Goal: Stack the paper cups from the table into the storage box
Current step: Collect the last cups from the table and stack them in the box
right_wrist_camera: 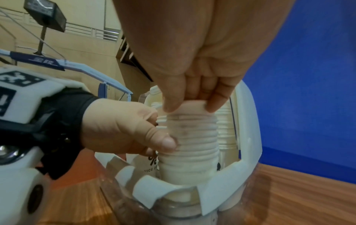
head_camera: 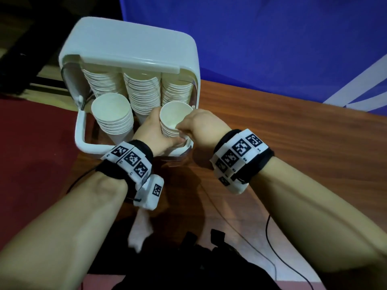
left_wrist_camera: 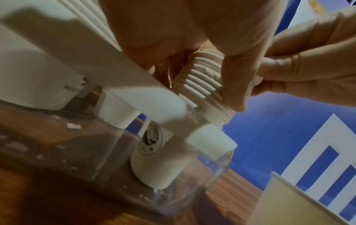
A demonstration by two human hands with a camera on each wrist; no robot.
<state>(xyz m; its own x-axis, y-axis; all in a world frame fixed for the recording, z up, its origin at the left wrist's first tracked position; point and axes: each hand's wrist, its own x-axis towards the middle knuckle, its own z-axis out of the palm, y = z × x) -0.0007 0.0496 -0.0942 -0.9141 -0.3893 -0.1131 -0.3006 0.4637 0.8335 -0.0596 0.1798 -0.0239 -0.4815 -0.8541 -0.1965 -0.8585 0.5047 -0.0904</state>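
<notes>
The white storage box (head_camera: 80, 130) stands on the table with its lid (head_camera: 134, 45) raised. Several nested stacks of white paper cups fill it, one at front left (head_camera: 113, 116) and more in the back row (head_camera: 142, 91). At front right a shorter cup stack (head_camera: 173, 116) stands in its slot. My left hand (head_camera: 155, 128) wraps round the side of this stack (right_wrist_camera: 188, 144), thumb on the ribbed rims. My right hand (head_camera: 188, 127) pinches the top rim with its fingertips (right_wrist_camera: 171, 105). In the left wrist view both the left hand (left_wrist_camera: 192, 45) and the right hand (left_wrist_camera: 300, 73) hold the stack (left_wrist_camera: 200, 79).
The wooden table (head_camera: 293, 143) stretches to the right of the box, with a blue backdrop (head_camera: 272, 38) behind it. Red floor (head_camera: 31, 143) lies to the left. Black cables (head_camera: 268, 227) trail over the near table edge. A pale cup-like rim (left_wrist_camera: 300, 202) shows close to the left wrist lens.
</notes>
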